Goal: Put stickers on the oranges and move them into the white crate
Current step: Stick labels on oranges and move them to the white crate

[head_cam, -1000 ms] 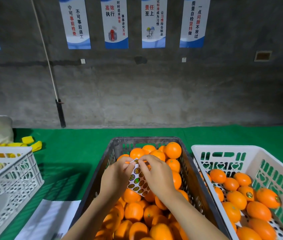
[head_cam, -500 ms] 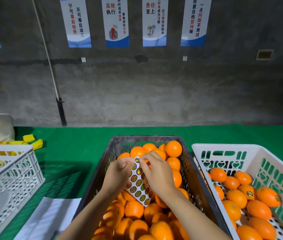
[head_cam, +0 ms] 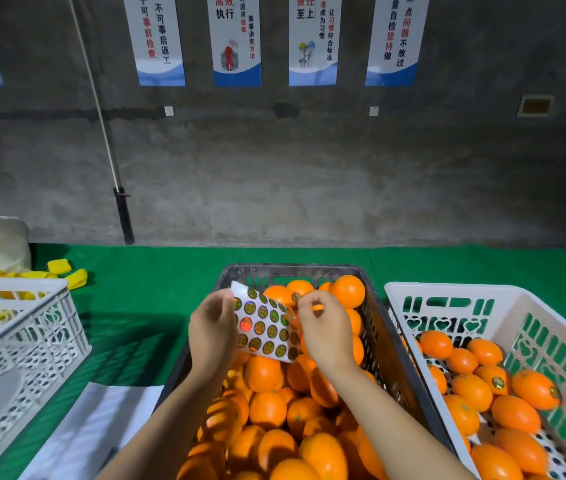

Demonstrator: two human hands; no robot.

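The sticker sheet (head_cam: 266, 325) is held above the oranges (head_cam: 267, 408) in the dark crate (head_cam: 383, 344), its left edge pinched by the left hand (head_cam: 213, 329), while the right hand (head_cam: 323, 332) pinches one sticker (head_cam: 296, 297) at the sheet's top right corner. Just beside the dark crate's right wall stands the white crate (head_cam: 447, 294), holding stickered oranges on the green table (head_cam: 156, 282).

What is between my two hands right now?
In the head view, the sticker sheet spans between left hand and right hand.
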